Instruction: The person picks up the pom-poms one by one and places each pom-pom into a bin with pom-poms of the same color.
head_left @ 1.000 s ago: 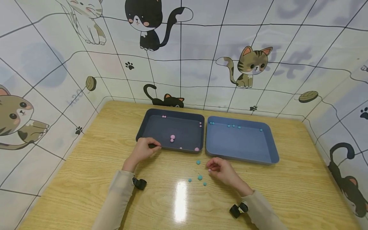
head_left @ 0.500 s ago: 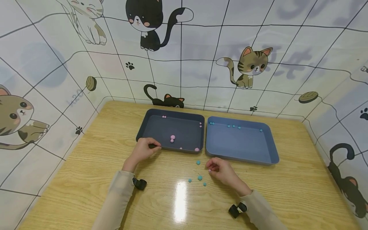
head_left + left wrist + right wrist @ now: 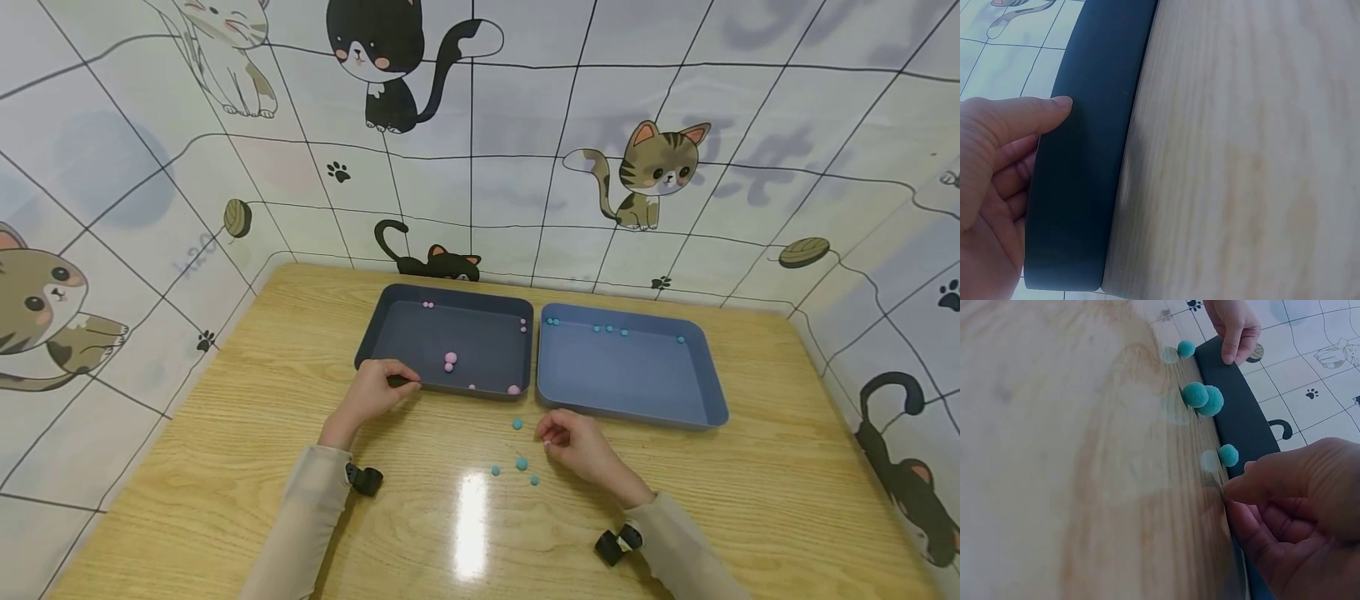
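Observation:
My left hand (image 3: 375, 389) grips the near left rim of a dark tray (image 3: 408, 333); in the left wrist view its thumb presses on the tray's wall (image 3: 1085, 162). Several pink pom-poms (image 3: 451, 358) lie in that tray. Low over the table, in front of a blue tray (image 3: 630, 375), my right hand (image 3: 585, 450) pinches a small pink pom-pom (image 3: 547, 443) with thumb and finger. The right wrist view shows these fingertips meeting, the pom-pom hidden behind them. Left of this hand several teal pom-poms (image 3: 522, 463) lie loose on the wood.
Inside the blue tray several small teal pom-poms (image 3: 610, 328) sit along the far side. Both trays stand side by side on the wooden table (image 3: 247, 500), close to the back wall (image 3: 525, 192) with its cat pattern.
Almost nothing differs. My right hand has shifted very slightly left, and the pink pom-pom shows less between its fingers. The left hand and both trays stay where they were.

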The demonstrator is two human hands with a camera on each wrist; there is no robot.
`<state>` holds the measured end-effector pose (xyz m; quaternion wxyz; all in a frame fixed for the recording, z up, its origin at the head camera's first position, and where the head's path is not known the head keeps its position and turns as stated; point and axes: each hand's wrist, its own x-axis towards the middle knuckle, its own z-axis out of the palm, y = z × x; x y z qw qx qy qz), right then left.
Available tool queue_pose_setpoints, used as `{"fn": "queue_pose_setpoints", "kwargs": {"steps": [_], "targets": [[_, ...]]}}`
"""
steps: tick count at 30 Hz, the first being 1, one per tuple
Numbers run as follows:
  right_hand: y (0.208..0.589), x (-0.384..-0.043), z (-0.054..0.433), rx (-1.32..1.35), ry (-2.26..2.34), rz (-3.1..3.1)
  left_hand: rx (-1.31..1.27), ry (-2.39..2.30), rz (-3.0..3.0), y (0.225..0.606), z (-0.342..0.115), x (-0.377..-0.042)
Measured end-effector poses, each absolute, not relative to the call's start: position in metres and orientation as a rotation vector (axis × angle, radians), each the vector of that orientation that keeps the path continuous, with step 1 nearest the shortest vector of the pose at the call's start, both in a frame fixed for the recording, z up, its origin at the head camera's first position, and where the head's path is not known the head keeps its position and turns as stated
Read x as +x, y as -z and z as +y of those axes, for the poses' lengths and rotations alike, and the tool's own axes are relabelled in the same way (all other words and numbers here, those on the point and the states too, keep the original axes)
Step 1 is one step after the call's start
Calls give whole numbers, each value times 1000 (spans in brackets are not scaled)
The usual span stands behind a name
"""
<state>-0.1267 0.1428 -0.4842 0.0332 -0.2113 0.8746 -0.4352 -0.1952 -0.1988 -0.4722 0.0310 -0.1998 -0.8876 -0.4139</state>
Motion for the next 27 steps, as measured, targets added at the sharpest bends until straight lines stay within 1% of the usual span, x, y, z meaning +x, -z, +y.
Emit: {"fn": "queue_pose_setpoints", "kwargs": {"steps": [5, 11, 17, 27], "targets": [[484, -126, 143, -600, 1387, 2662, -630, 1259, -2727, 473, -199, -195], [481, -125, 140, -634, 1407, 2645, -625, 1267, -2728, 473, -198, -196], [474, -127, 137, -611, 1445, 2606, -624, 1269, -2729, 472, -198, -196], [459, -134, 129, -682, 1508, 2574, -613, 1267, -2734, 471, -199, -195]]}}
